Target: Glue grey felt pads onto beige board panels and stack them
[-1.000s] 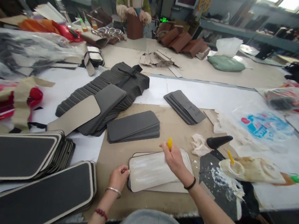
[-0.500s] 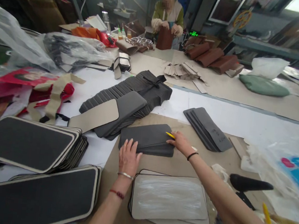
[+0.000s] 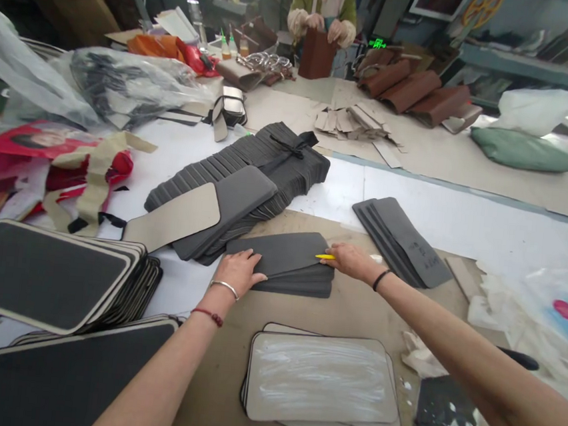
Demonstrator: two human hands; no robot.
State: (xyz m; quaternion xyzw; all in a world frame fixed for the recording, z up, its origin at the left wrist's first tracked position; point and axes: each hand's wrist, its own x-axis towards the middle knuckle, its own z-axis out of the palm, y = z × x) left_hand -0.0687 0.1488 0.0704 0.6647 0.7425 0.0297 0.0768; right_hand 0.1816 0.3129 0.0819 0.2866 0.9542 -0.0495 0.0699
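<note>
Palm down, the left hand (image 3: 236,274) lies on the near left corner of a loosely fanned stack of dark grey panels (image 3: 285,250), fingers slightly bent over the top one and thumb spread away to the right; whether it pinches an edge cannot be told. The right hand (image 3: 352,261) is at the stack's right end, thumb and fingers pinching a thin yellow stick (image 3: 326,257) that points left over the top panel. The left forearm (image 3: 164,362) slants up from below, while the right forearm (image 3: 452,343) runs long and low from the right edge.

Nearer the body, a pile of beige panels (image 3: 323,377) lies on brown sheeting (image 3: 214,360), the top one streaked white. The right forearm crosses above a dark board (image 3: 440,395) smeared with white, and a black handle (image 3: 521,358) pokes out beyond it, partly hidden. The left forearm overlaps a pile of cream-edged black panels (image 3: 67,373). Behind the stack sits a tied bundle of dark pieces (image 3: 293,164), with a single beige panel (image 3: 178,216) beside it; to the right lies another grey stack (image 3: 406,245) bearing handwriting. Farther off, a person (image 3: 323,16) holds a brown piece (image 3: 316,55) upright
</note>
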